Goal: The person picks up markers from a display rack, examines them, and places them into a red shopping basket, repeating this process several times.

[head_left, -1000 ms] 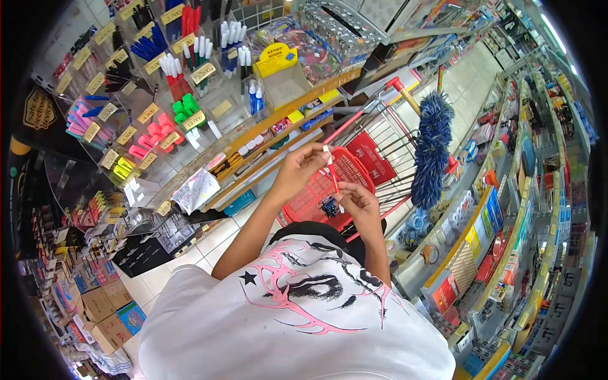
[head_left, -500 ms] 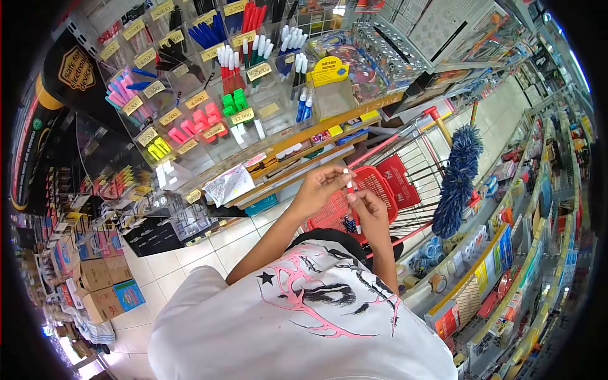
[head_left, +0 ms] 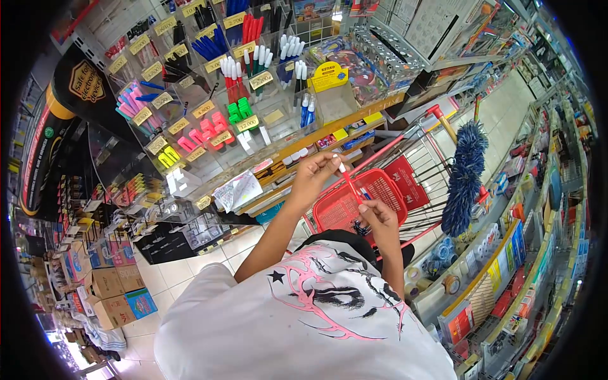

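Left hand [head_left: 315, 176] pinches the pen [head_left: 351, 183] by its white end; right hand [head_left: 382, 220] grasps the lower end. Pen slants between both grips (red basket [head_left: 335, 208] below).

Bright, with dark, fisheye-warped edges

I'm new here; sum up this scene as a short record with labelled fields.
Held: pen, red with a white end
Left hand: at the white end
Right hand: at the red end
Below the hands: red basket
Picture right: blue duster
Picture upper left: green highlighters, price tags
Clothing: white shirt
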Tool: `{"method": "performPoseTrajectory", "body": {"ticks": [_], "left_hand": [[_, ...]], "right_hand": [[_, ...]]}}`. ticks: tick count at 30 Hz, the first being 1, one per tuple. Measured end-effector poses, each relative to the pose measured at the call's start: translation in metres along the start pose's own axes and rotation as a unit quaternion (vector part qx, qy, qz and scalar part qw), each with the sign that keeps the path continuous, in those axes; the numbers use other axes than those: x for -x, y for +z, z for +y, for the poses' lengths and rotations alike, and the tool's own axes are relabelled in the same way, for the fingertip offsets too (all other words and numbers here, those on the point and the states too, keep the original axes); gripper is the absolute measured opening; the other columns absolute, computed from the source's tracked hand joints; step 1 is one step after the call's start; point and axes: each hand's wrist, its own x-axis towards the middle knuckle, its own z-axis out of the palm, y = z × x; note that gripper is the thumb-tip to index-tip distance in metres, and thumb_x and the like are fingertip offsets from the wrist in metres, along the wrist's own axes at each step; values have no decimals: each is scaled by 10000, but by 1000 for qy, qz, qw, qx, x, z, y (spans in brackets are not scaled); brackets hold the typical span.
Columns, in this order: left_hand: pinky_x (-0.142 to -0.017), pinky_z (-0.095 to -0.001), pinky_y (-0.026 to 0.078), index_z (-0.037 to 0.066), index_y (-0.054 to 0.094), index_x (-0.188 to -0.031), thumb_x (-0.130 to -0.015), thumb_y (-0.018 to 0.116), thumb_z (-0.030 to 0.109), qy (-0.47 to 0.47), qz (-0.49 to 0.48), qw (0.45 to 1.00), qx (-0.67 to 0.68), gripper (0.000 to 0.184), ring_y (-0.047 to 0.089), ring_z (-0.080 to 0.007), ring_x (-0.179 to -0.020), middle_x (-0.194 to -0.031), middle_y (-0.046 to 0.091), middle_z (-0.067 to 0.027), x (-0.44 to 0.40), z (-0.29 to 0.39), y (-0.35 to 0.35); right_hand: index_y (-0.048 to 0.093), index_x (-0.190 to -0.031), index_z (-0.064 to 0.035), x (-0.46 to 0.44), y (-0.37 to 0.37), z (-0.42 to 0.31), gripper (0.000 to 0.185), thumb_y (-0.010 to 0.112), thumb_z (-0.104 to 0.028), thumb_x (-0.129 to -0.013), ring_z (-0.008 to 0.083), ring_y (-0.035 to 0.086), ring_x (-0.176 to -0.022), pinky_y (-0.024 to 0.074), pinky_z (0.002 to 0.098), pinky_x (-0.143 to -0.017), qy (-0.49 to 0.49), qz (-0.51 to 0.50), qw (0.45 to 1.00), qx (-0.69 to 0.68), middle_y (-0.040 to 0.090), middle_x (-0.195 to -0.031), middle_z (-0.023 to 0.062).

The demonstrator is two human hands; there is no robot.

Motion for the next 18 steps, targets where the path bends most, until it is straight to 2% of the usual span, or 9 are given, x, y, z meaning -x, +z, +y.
{"method": "performPoseTrajectory", "body": {"ticks": [3,5,6,8,9,10,12,16,18], "left_hand": [[-841,-286,475,23,635,-1047,-968,578,242,28,75,997,-13,240,633,-139,-895,-946,689,-66,-9,8,-17],[-778,-279,494,11,631,-1054,-967,577,189,142,158,977,-29,205,623,-120,-815,-887,673,-42,-19,37,-36],[-770,-279,496,13,619,-1031,-969,565,160,163,225,956,-90,168,624,-123,-818,-905,674,-50,-23,59,-51],[-782,-272,500,11,595,-1043,-952,575,114,323,240,898,-177,139,629,-130,-824,-925,677,-78,-30,115,-82],[-755,-274,512,5,595,-1053,-938,593,101,367,318,858,-172,149,630,-135,-805,-924,680,-87,-32,145,-86],[-734,-275,524,-10,591,-1059,-932,604,97,410,346,819,-203,167,640,-139,-815,-956,682,-97,-32,171,-101],[-809,-291,537,-46,589,-1051,-928,635,154,471,383,762,-226,239,665,-169,-870,-985,683,-139,-33,211,-113],[-722,-255,521,-19,611,-1077,-921,634,99,484,349,755,-273,198,663,-129,-838,-898,674,-76,-53,233,-142],[-704,-233,503,-20,628,-1069,-908,658,118,401,322,771,-375,213,664,-121,-811,-873,667,-69,-65,221,-155]], "right_hand": [[657,-985,-3,2,-15,15,135,630,-113,-913,55,535,-647,414,200,-602,-6,12,1000,-7,617,-747,4],[659,-977,-8,6,-25,20,143,629,-134,-917,58,537,-651,416,203,-606,2,36,999,-2,616,-746,2],[662,-969,-12,9,-32,23,154,629,-155,-921,61,540,-655,419,206,-610,12,66,998,6,615,-744,1],[666,-967,-27,13,-52,41,176,627,-193,-928,67,544,-663,427,215,-620,31,80,996,20,614,-744,3],[666,-963,-32,16,-61,48,177,628,-201,-929,67,541,-661,428,217,-621,46,92,995,18,614,-745,2],[666,-959,-37,19,-68,52,178,630,-208,-930,67,539,-660,430,219,-622,61,104,993,17,614,-745,0],[659,-941,-42,26,-79,61,184,628,-223,-933,67,532,-650,429,215,-619,66,109,992,13,612,-748,-3],[643,-913,-44,35,-90,77,187,627,-229,-935,65,527,-650,427,212,-616,95,128,987,17,609,-749,-3],[639,-906,-45,35,-89,77,189,627,-231,-936,65,527,-651,427,213,-615,95,134,986,16,609,-748,-2]]}}
